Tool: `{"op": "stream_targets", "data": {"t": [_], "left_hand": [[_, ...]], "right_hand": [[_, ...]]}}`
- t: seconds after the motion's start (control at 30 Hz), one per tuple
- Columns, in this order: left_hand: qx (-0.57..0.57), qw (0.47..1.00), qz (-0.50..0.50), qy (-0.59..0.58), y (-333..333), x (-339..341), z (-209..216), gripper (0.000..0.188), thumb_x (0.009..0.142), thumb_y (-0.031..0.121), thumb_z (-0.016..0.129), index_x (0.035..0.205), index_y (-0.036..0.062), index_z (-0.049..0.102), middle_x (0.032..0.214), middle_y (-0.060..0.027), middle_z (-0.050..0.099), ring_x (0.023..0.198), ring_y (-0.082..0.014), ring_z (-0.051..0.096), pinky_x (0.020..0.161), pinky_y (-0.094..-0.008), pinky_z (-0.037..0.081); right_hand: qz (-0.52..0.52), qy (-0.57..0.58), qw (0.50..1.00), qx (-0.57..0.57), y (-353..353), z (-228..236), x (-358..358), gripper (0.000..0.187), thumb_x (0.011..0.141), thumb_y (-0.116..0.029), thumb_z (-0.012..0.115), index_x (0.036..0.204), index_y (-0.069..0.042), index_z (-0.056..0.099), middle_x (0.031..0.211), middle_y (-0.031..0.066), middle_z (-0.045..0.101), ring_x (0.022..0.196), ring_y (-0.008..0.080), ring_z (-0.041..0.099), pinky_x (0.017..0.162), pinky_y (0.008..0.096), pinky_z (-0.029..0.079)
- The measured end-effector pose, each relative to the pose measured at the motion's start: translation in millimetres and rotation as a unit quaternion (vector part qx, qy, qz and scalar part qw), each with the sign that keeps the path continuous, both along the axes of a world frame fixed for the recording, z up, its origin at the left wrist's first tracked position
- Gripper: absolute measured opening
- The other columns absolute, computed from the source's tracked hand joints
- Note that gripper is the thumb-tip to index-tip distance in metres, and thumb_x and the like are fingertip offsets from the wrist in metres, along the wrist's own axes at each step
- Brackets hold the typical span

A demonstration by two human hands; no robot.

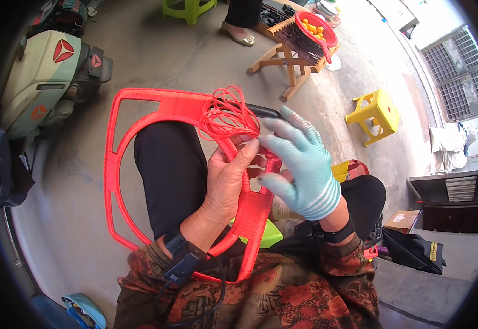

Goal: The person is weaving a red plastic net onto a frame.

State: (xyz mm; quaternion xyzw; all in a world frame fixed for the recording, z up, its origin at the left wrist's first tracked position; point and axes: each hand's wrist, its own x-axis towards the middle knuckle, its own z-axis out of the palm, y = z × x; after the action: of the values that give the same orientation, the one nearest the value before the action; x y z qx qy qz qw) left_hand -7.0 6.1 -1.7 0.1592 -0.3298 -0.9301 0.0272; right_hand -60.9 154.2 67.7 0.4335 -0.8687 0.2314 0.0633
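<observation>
A frame (181, 102) wound in red cord, a round ring inside a squarish outer edge, lies tilted across my lap. My left hand (229, 178), bare, grips its right side, thumb on top and fingers curled around the bar. A loose bundle of red cord (228, 116) rests on the frame's upper right, just above the left thumb. My right hand (302, 164), in a pale blue striped glove, is at the same side with its fingers apart; its fingertips are close to the wrapped bar. A black rod (263, 111) shows behind the bundle and the right fingers.
A red basket (329, 41) of small orange fruit sits on a wooden folding stand (291, 68). A yellow stool (378, 115) is at the right, a green stool (189, 10) at the far side. A scooter (47, 82) stands left. Another person's shoe (240, 35) shows beyond.
</observation>
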Motion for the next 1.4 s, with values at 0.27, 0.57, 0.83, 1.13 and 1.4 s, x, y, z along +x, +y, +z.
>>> {"op": "stream_targets", "data": {"t": [0.27,0.57,0.83,1.13,1.4], "left_hand": [[-0.091,0.996,0.013,-0.013,4.3,-0.2,-2.0,0.017,0.096,0.014,0.066,0.11,0.0045,0.063,0.09,-0.0057,0.071,0.07,-0.0142,0.068,0.064,-0.0273,0.055],[-0.047,0.994,-0.092,-0.041,-5.3,0.3,3.4,0.025,0.101,0.021,0.055,0.115,0.0007,0.062,0.101,-0.0079,0.071,0.081,-0.0119,0.068,0.068,-0.0262,0.056],[-0.051,0.992,-0.108,-0.033,-6.0,0.5,3.1,0.021,0.093,0.016,0.071,0.105,0.0008,0.063,0.093,-0.0066,0.071,0.078,-0.0106,0.067,0.069,-0.0252,0.056],[-0.017,0.991,-0.125,-0.033,-2.8,-0.6,4.2,0.025,0.093,0.012,0.071,0.112,-0.0001,0.059,0.095,-0.0063,0.071,0.08,-0.0111,0.068,0.072,-0.0251,0.056],[-0.04,0.992,-0.116,-0.024,-1.9,-1.5,2.9,0.031,0.092,0.008,0.07,0.118,-0.0005,0.056,0.099,-0.0083,0.071,0.082,-0.0122,0.069,0.072,-0.0239,0.058]], "right_hand": [[-0.229,-0.464,0.796,-0.314,14.9,-47.9,-9.3,0.026,0.089,0.005,0.064,0.115,-0.001,0.067,0.113,0.0073,0.069,0.105,0.0136,0.064,0.095,0.0291,0.052],[-0.112,-0.251,0.939,-0.208,21.2,-66.7,-24.0,0.033,0.083,-0.004,0.074,0.114,0.001,0.066,0.104,0.0073,0.069,0.094,0.0178,0.064,0.087,0.0304,0.051],[0.047,-0.517,0.471,-0.713,149.2,-29.5,2.2,0.017,0.101,-0.019,0.057,0.109,-0.008,0.048,0.08,-0.0023,0.049,0.071,0.0089,0.055,0.076,0.0301,0.048],[-0.079,-0.445,0.64,-0.621,184.5,-18.2,1.1,0.035,0.099,-0.024,0.063,0.129,-0.006,0.058,0.089,-0.0029,0.057,0.058,0.0031,0.044,0.053,0.0216,0.041],[-0.134,-0.544,0.751,-0.349,27.8,-37.9,1.0,0.03,0.093,-0.009,0.065,0.122,-0.003,0.062,0.107,0.01,0.07,0.084,0.0172,0.07,0.07,0.03,0.057]]}}
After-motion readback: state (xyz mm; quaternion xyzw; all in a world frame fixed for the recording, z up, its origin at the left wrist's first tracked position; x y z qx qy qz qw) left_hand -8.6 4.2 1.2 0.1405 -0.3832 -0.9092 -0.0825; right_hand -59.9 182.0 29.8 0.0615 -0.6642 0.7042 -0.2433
